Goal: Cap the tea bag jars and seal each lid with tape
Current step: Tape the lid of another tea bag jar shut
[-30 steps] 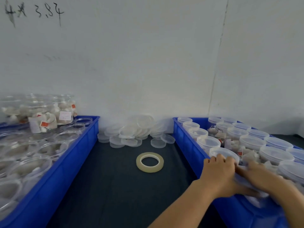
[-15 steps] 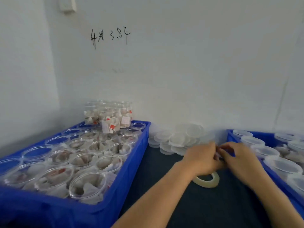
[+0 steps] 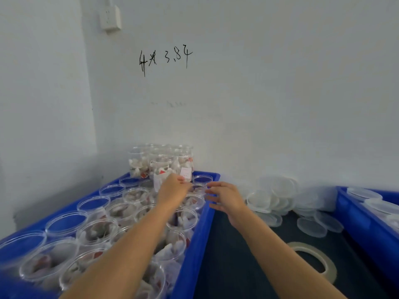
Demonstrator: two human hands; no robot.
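Observation:
Several open clear jars of tea bags (image 3: pixel 97 231) fill the blue crate on the left (image 3: pixel 206 225). A few more jars (image 3: pixel 164 160) stand stacked at its far end against the wall. My left hand (image 3: pixel 172 188) reaches over the crate to the foot of that stack with its fingers curled; whether they hold anything is hidden. My right hand (image 3: pixel 224 197) hovers over the crate's right rim, fingers spread and empty. A pile of loose clear lids (image 3: pixel 276 190) lies by the wall. The tape roll (image 3: pixel 323 262) lies flat on the dark mat, to the right of my right forearm.
A second blue crate (image 3: pixel 367 229) on the right holds capped jars (image 3: pixel 367 195). The dark mat (image 3: pixel 237 266) runs between the two crates. White walls close off the back and the left, with a socket (image 3: pixel 110 17) high up.
My view and both hands swung left, from the right crate, past the tape roll, to the left crate. The hands, together before, have parted.

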